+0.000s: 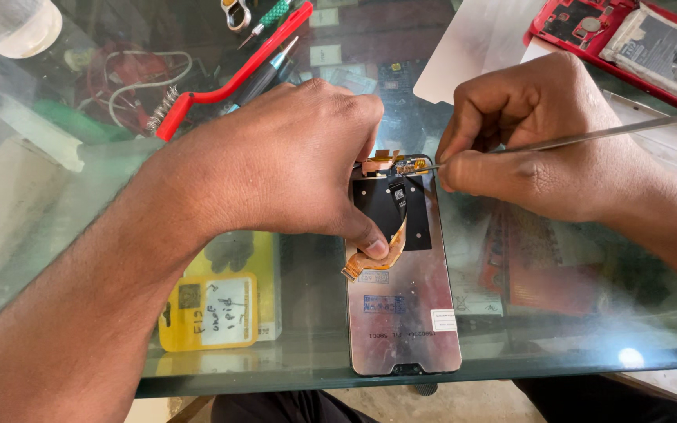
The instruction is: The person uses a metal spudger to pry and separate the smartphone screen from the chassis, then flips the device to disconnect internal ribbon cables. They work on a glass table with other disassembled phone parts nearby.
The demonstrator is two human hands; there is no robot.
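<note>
Item: phone screen panel (pixel 403 313), back side up, lying flat on a glass table (pixel 573 345), long axis running toward and away from the person, near end close to the table edge. Far end carries a small connector area (pixel 401 164) with copper-coloured foil; an orange flex ribbon (pixel 378 262) curls across the black patch near the panel's middle. Left hand (pixel 291 164): palm down over the panel's far left part, fingers curled, one fingertip pressing the ribbon onto the panel; it grips nothing. Right hand (pixel 542 141): fingers closed in a pinch on thin metal tweezers (pixel 589 135), shaft running out to the right, tip at the connector area, just beside the left hand's knuckles. Key relation: the connector area lies directly left of the right fingertips, between the two hands; the right hand holds the tool working on it, the left only holds the panel down. Nearby: red brush (pixel 229 86), red phone frame (pixel 620 35) at far right, yellow tagged packet (pixel 209 313) under the glass.
</note>
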